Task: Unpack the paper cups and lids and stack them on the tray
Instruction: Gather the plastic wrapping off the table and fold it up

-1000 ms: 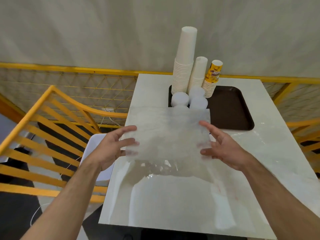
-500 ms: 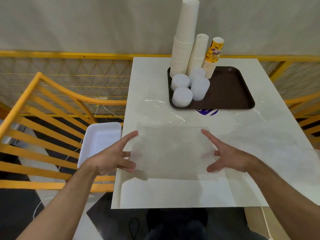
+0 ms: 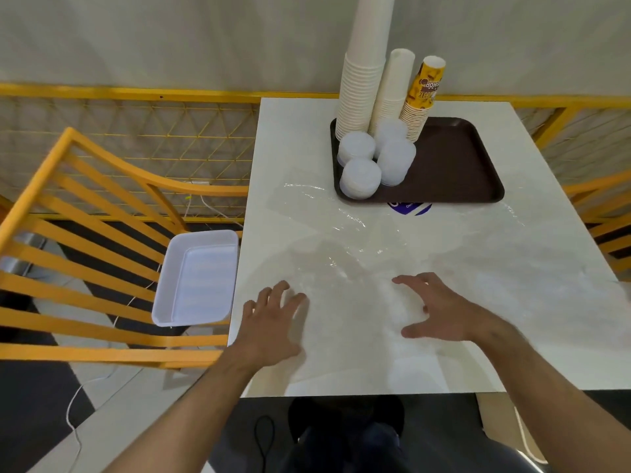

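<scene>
both the left hand (image 3: pixel 273 322) and right hand (image 3: pixel 440 308) lie spread, gripping nothing, over the clear plastic wrap (image 3: pixel 341 230) on the bench (image 3: pixel 512 268); cups (image 3: pixel 362 80) stand on the tray (image 3: pixel 454 158) at 12 o'clock.

White marble-look table (image 3: pixel 532 322), rectangular, against a yellow railing; dark brown tray (image 3: pixel 454 165) sits on its far half; clear plastic wrap (image 3: pixel 345 233) lies crumpled and flat across the middle, just in front of the tray; a blue sticker (image 3: pixel 411 208) shows partly beneath the tray's near edge.
</scene>
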Demonstrator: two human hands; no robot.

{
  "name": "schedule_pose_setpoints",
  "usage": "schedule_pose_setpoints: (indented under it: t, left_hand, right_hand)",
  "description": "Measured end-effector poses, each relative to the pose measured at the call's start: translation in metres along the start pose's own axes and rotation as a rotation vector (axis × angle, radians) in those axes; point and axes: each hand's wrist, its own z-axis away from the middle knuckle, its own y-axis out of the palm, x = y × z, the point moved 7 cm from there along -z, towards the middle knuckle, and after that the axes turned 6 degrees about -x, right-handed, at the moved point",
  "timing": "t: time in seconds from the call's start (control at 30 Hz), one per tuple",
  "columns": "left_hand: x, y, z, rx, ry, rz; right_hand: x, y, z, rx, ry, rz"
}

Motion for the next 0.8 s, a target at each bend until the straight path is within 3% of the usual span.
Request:
schedule_pose_setpoints:
  t: [0.13, 0.3, 0.5, 0.67, 0.8]
  left_hand:
    - [-0.008, 0.009, -0.008, 0.06, -0.037, -0.032]
    - [-0.014, 0.004, -0.005, 0.051, -0.018, -0.098]
    - [0.001, -0.003, -0.008, 0.092, -0.016, -0.091]
    - [-0.003, 0.008, -0.01, 0.208, 0.009, -0.141]
    - [0.007, 0.008, -0.008, 0.277, 0.018, -0.206]
  right_hand:
    - [0.02, 0.002, -0.01, -0.202, -0.041, 0.273]
    - [0.013, 0.017, -0.012, -0.105, 0.026, 0.56]
    - [0.044, 0.017, -0.014, -0.24, -0.177, 0.458]
    - [0.048, 0.049, -0.026, -0.02, -0.189, 0.59]
    - [0.037, 0.051, -0.027, 0.02, -0.166, 0.678]
